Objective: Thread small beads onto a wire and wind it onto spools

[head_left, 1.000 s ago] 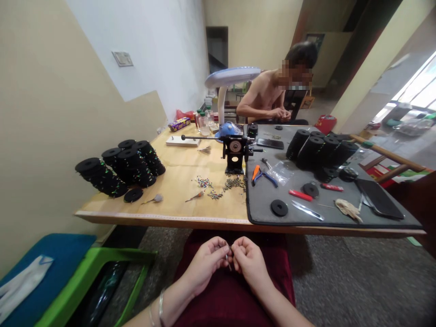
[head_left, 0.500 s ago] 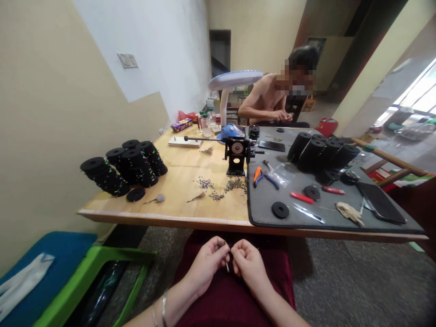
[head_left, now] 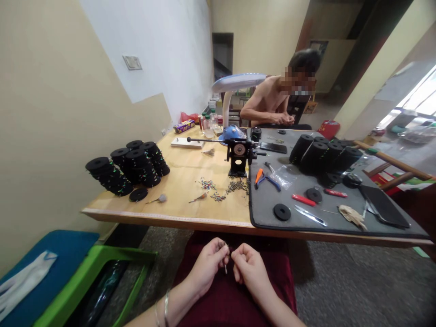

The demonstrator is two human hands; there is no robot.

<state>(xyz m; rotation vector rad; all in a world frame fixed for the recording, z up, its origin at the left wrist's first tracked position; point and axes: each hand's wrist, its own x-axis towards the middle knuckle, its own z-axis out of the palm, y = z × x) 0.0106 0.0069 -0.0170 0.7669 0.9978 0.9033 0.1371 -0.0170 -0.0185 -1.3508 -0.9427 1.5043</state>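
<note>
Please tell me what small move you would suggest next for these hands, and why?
I would probably bring the right hand slightly closer to the thin pin-like piece, because the left hand appears to pinch it, while the right hand is curled just beside it, above the dark red cloth.

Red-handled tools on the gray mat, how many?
2. One lies just left of a black disc, and the other lies just right of it, both on the gray mat. The black spools could hide more.
</note>
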